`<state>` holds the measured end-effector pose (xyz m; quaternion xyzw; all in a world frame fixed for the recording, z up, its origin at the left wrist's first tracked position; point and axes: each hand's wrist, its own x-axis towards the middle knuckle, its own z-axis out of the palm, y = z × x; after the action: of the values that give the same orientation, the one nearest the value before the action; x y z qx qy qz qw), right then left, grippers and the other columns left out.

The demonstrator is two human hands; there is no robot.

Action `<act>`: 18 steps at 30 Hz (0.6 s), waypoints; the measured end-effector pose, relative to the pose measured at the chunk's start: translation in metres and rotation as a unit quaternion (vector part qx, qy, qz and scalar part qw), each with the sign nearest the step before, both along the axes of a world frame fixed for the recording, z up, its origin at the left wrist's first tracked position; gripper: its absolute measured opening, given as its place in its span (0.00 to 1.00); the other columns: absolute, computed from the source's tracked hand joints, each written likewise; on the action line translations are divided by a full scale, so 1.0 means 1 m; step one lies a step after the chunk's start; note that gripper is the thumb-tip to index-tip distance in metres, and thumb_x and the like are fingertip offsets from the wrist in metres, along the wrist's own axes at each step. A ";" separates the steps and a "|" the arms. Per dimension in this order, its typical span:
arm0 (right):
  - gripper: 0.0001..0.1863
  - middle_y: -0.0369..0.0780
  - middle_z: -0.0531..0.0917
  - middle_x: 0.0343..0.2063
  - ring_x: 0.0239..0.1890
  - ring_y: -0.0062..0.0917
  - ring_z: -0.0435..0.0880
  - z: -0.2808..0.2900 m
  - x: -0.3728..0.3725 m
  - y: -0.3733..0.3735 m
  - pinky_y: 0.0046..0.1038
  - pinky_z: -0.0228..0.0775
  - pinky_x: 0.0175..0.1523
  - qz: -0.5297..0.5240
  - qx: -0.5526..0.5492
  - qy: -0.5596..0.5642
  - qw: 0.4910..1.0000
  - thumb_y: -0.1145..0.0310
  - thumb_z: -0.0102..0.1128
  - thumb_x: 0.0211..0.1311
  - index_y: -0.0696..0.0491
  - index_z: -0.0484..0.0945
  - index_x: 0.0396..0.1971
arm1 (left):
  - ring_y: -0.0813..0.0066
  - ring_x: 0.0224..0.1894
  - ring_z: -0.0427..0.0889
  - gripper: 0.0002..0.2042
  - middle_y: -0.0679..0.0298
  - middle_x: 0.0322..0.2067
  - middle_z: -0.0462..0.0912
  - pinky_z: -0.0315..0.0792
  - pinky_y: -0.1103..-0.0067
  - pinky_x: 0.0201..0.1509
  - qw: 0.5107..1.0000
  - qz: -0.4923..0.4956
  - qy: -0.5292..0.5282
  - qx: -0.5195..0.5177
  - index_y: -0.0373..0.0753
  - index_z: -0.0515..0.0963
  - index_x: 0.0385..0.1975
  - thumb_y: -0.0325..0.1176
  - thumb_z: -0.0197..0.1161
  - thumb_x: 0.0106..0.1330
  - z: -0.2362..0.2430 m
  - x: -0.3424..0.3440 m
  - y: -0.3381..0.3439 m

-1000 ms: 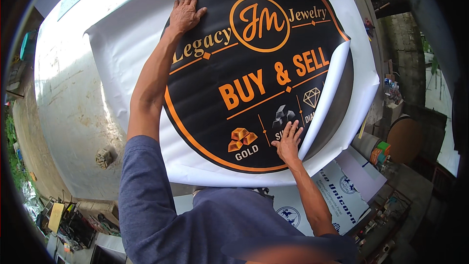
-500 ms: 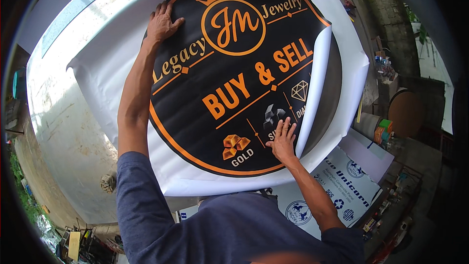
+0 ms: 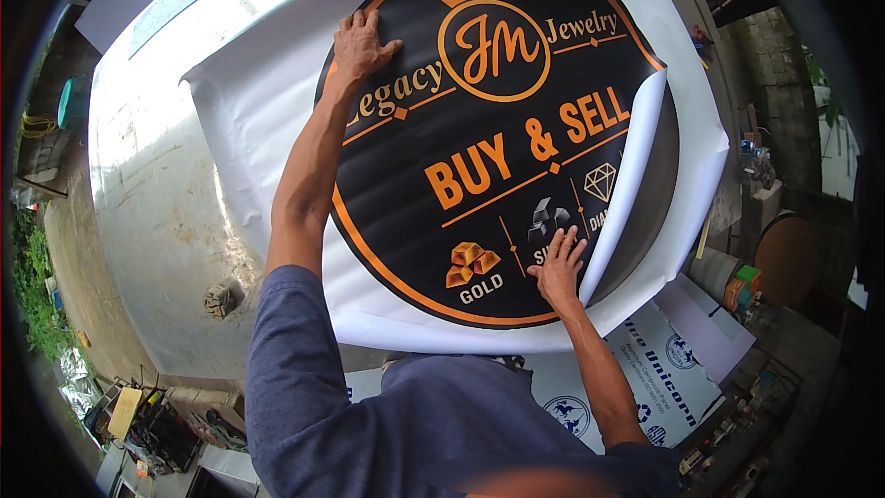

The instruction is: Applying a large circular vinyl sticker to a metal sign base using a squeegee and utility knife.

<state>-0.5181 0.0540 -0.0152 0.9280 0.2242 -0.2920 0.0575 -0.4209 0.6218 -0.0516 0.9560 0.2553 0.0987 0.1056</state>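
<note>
A large round black print [image 3: 470,148] with orange border, lettering and pictures lies over a white sheet [image 3: 240,120]. My left hand [image 3: 365,48] rests on its upper left edge, fingers spread. My right hand [image 3: 559,269] lies open on its lower right part, beside a long curled-back strip [image 3: 619,198] showing a white underside. Dark grey round surface [image 3: 650,221] shows to the right of that curl. I hold nothing in either hand.
The pale, stained worktable [image 3: 147,249] carries a small lump [image 3: 219,300] at left. Printed panels [image 3: 687,323] lie below right, with tools and clutter [image 3: 147,415] at lower left. A brown round board [image 3: 785,258] stands at far right, a teal basin [image 3: 74,101] at far left.
The whole view shifts left and then back right as the camera moves. Both hands stay on nearly the same spots of the print, the left one perhaps slightly lower.
</note>
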 end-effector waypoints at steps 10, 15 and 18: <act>0.56 0.62 0.28 0.76 0.75 0.74 0.33 -0.004 -0.001 -0.002 0.73 0.59 0.65 -0.003 -0.001 0.006 1.000 0.53 0.68 0.65 0.66 0.38 0.76 | 0.50 0.67 0.68 0.34 0.58 0.61 0.77 0.64 0.58 0.67 0.989 0.063 -0.121 0.057 0.40 0.71 0.63 0.52 0.69 0.61 -0.005 -0.019 0.026; 0.48 0.65 0.44 0.75 0.75 0.68 0.47 0.024 0.008 0.026 0.73 0.52 0.68 -0.025 -0.049 0.008 0.998 0.57 0.69 0.65 0.67 0.52 0.74 | 0.52 0.66 0.72 0.37 0.55 0.61 0.78 0.62 0.56 0.71 0.973 0.094 -0.095 0.186 0.39 0.66 0.69 0.45 0.73 0.61 0.041 0.001 0.089; 0.22 0.57 0.71 0.66 0.73 0.54 0.64 0.019 0.028 0.093 0.53 0.59 0.73 0.050 0.161 -0.132 0.977 0.66 0.61 0.71 0.67 0.76 0.57 | 0.51 0.66 0.73 0.53 0.50 0.58 0.81 0.57 0.53 0.76 0.986 0.099 0.089 0.104 0.31 0.52 0.75 0.48 0.78 0.54 0.055 0.013 0.120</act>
<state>-0.4903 0.1469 0.0042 0.9430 0.3051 -0.1239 -0.0488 -0.4082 0.7423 0.0037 0.9368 0.3452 0.0494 -0.0282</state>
